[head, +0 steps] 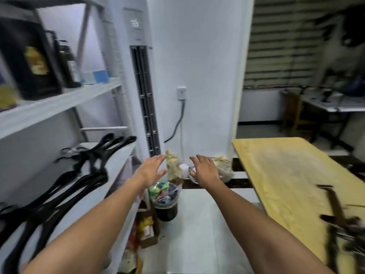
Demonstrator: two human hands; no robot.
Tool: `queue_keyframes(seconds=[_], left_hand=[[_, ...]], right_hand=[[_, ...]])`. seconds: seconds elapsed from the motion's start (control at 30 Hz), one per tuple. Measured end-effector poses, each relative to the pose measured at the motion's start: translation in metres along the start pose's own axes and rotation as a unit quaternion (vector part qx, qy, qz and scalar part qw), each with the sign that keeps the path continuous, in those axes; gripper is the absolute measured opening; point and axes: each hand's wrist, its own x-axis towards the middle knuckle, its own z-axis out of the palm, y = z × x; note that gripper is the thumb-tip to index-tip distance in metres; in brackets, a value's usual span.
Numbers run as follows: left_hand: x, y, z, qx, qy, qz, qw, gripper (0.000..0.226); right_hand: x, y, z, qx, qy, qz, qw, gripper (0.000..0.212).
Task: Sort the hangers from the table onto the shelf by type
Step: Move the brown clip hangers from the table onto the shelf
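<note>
- Reaching forward, left hand (151, 171) and right hand (205, 170) hover with each grip spread and empty, between shelf (110, 169) and counter (286, 175)
- Black hangers (65, 180) lie piled on the shelf, at left
- Remaining hangers (343, 224), blurred, lie at the counter's near right edge, long axes running roughly away from the viewer
- Right hand is nearer them, probably the one to reach

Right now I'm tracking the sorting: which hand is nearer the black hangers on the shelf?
Left. The left hand is just right of the black hangers; the right hand is farther right, toward the table.
</note>
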Motion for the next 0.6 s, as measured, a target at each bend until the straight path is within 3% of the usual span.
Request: queue_keyframes(seconds=[0.27, 0.6], left_hand=[[0.106, 0.122, 0.054, -0.021, -0.038, 0.125, 0.991, 0.059], [0.182, 0.241, 0.106, -0.030, -0.094, 0.257, 0.961, 0.059]], right_hand=[[-0.027, 0.150, -0.007, -0.017, -0.001, 0.133, 0.991, 0.051], [-0.094, 0.263, 0.007, -0.017, -0.034, 0.288, 0.957, 0.051]])
